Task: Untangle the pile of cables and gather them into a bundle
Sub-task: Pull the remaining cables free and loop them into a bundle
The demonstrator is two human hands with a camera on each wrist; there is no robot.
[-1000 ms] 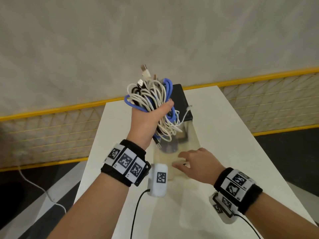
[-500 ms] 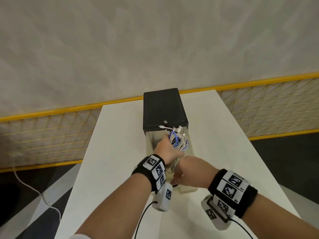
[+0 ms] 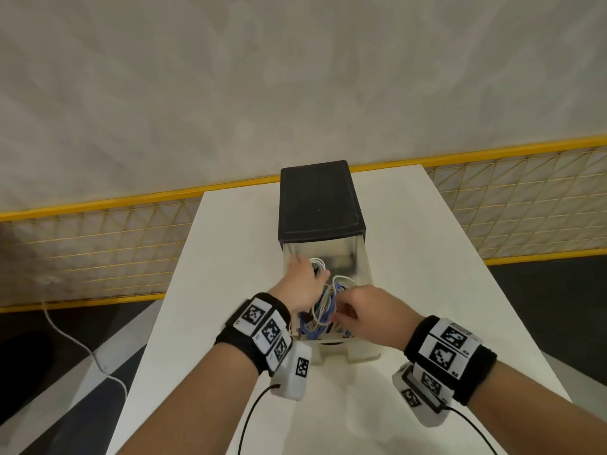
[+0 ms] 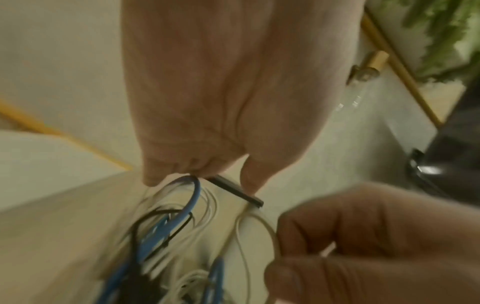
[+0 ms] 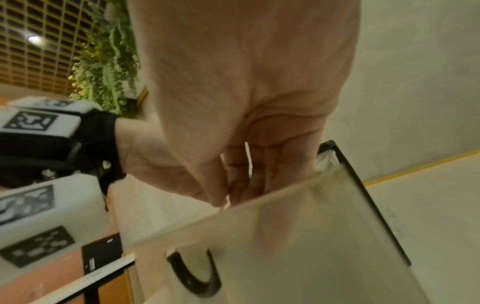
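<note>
A tangle of white, blue and black cables (image 3: 323, 310) (image 4: 168, 236) lies in the pulled-out translucent drawer (image 3: 365, 277) (image 5: 311, 226) of a small black-topped cabinet (image 3: 318, 198). My left hand (image 3: 303, 280) (image 4: 207, 176) reaches into the drawer from the left, its fingers curled over the top loops of the bundle. From the right, my right hand (image 3: 341, 307) (image 4: 298, 246) (image 5: 226, 197) pinches a thin white cable between thumb and fingers just above the drawer's rim. The lower part of the bundle is hidden by both hands.
The cabinet stands on a narrow white table (image 3: 230, 290). A yellow mesh fence (image 3: 98, 244) runs behind and beside it, under a pale wall. On the dark floor at the left lies a white cord (image 3: 75, 336).
My left hand has brought the raised bundle down into the open drawer. My right hand has moved from the drawer's front onto the cables.
</note>
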